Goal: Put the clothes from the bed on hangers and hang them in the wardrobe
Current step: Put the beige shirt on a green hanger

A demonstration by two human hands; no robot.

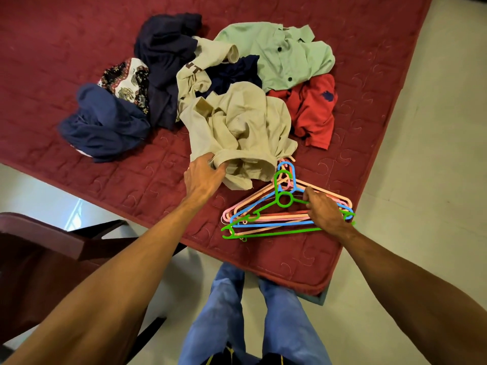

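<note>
A heap of clothes lies on the red quilted bed (79, 43): a beige shirt (242, 122) in front, a mint green shirt (287, 56), a red polo (313, 109), dark navy garments (166, 48), a blue garment (105, 127) and a patterned piece (126, 77). My left hand (203, 177) grips the beige shirt's near edge. A stack of plastic hangers (263, 219), green on top with blue and pink below, lies at the bed's corner. My right hand (324, 209) pinches the green hanger (283, 200) on its right arm.
A dark brown chair (39, 259) stands at my lower left beside the bed. Pale tiled floor (434, 154) runs to the right and under my feet. My blue-trousered legs (250, 312) stand against the bed's corner. No wardrobe is in view.
</note>
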